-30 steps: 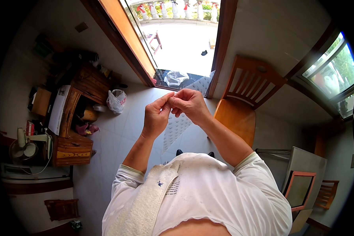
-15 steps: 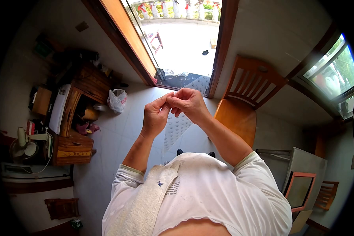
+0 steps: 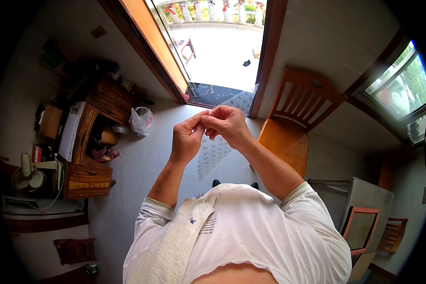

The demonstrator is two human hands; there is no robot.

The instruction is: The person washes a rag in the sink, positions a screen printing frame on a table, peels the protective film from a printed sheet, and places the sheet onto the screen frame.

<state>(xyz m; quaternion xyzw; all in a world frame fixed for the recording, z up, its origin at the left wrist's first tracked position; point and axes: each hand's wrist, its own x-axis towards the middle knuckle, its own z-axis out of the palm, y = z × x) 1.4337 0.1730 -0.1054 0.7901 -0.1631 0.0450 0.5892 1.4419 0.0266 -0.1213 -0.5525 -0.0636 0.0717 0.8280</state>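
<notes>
in the head view, the left hand (image 3: 183,142) and the right hand (image 3: 229,127) are together in front of the chest, the fingertips of both touching, each hand with its fingers bent and closed in a pinch. a small pale bit seems to show at the fingertips, but i cannot tell what it is, or if the pinch has really something in it.

the nearest thing is a clear patterned sheet (image 3: 212,158), which shows behind and below the hands and again at the doorway (image 3: 208,93). because the hands cover its middle, i cannot tell if they touch it.

a wooden chair (image 3: 281,147) is beside the right forearm. on the left side, a plastic bag (image 3: 140,122) is on the floor (image 3: 135,165), near the wooden cabinet (image 3: 87,182). a towel (image 3: 173,253) lies over the white shirt (image 3: 255,217).
</notes>
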